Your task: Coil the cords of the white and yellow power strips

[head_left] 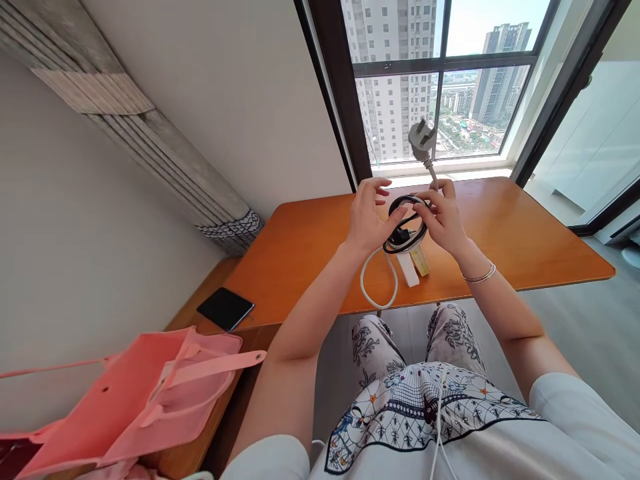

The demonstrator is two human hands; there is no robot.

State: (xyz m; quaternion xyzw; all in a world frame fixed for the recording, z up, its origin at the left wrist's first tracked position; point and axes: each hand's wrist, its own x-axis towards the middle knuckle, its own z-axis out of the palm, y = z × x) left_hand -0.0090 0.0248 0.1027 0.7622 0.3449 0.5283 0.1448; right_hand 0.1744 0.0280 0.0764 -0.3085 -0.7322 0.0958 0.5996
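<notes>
While the right hand (444, 217) pinches the looped black cord (400, 236) between thumb and fingers, the left hand (370, 219) stands open, fingers apart, its thumb seemingly against the loop. The bundle is held up before the wooden table (510, 233), with a plug (421, 139) rising above the right hand and a white cord (383, 307) drooping in a loop below. The step in hand looks like gathering or sorting cords; the next move seems to call for a firm right pinch and a careful left grasp, keeping the turns together. Fingers hide where the plug's lead joins the bundle. Whether the white block (409, 271) and yellow block (421, 261) hang or rest is unclear.
</notes>
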